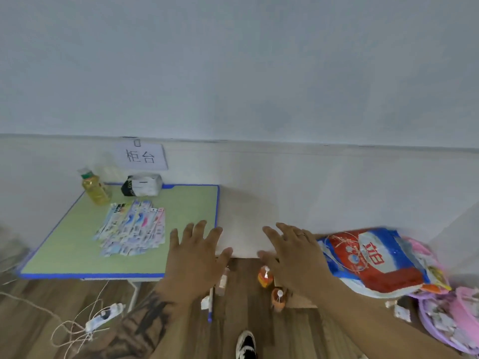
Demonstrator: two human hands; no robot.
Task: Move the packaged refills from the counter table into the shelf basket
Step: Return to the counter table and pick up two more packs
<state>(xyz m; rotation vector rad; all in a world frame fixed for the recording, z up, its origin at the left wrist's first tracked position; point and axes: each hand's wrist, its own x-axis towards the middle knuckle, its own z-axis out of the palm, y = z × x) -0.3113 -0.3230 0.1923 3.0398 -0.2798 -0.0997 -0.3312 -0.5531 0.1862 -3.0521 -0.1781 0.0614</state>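
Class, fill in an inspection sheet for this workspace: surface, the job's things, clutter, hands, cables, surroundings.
Surface: green table with blue edging, against the wall.
Job's things: packaged refills fanned in a pile on the table; shelf basket not seen.
Clutter: yellow drink bottle and tissue pack on the table; pen and two small orange bottles on the floor.
Hands: left hand and right hand spread, holding nothing.
Cables: power strip with loose cord on the floor.
Surroundings: wall sign; red-and-blue bag at right.
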